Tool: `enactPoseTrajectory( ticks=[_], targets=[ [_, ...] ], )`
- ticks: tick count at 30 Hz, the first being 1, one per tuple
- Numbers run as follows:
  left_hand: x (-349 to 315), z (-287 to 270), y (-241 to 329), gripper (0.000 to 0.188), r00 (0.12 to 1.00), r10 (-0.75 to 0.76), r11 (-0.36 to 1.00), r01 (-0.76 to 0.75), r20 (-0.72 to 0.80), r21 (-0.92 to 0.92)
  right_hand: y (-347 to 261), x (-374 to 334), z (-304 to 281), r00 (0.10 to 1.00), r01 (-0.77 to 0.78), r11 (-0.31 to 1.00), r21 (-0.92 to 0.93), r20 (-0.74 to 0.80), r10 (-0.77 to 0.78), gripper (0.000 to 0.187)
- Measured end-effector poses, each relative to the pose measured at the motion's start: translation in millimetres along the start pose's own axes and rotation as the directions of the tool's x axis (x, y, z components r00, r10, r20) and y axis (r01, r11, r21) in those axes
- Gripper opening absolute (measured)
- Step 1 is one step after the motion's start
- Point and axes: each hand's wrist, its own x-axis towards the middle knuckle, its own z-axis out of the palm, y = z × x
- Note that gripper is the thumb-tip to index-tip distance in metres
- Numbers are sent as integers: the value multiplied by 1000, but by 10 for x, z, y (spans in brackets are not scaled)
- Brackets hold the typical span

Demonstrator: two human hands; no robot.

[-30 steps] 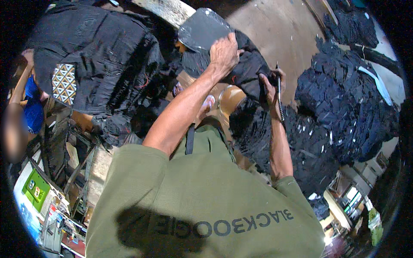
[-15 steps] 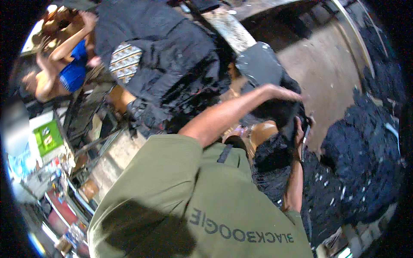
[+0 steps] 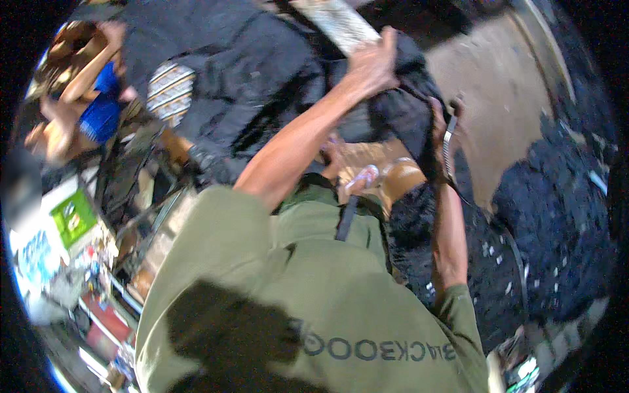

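My left hand [image 3: 372, 67] is closed on a black cloth piece [image 3: 409, 98] in front of me, its thumb sticking up beside a pale worn board [image 3: 337, 23]. On the right side of that cloth, my right hand [image 3: 444, 131] is curled round a slim dark object with a shiny curved edge [image 3: 448, 147]; blur hides its kind. A thin dark cord hangs near my right wrist. Below my hands, a foot in a light-patterned sandal [image 3: 364, 178] rests by brown cardboard [image 3: 403, 178].
Large black fabric heaps lie at the left [image 3: 229, 98] and right [image 3: 557, 216], the right one dotted with white scraps. Brown floor [image 3: 491, 98] shows between. Someone in blue shorts [image 3: 100, 118] sits at upper left. A green panel [image 3: 72, 218] is among clutter at far left.
My left hand has moved left and away from me, from stretched fingers over the dark cloth to a closed grip. My right hand has shifted slightly farther away, still round the slim object.
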Motion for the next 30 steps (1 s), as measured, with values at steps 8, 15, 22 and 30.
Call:
enactPoseTrajectory(
  ticks=[8,15,22,30],
  targets=[
    [-678,769,246,57,945,250,963,-220,-209,158,134,-335,-894,978,-203,904,377,131,165,28],
    [-361,799,243,62,805,402,913,-317,-437,256,352,-299,-856,906,290,870,398,178,-383,32],
    [158,781,361,95,921,339,935,-307,-194,177,454,-76,-567,812,439,765,470,157,-562,27],
    [194,853,280,83,934,290,957,-280,-210,77,440,55,-361,758,532,753,386,180,-628,27]
  ],
)
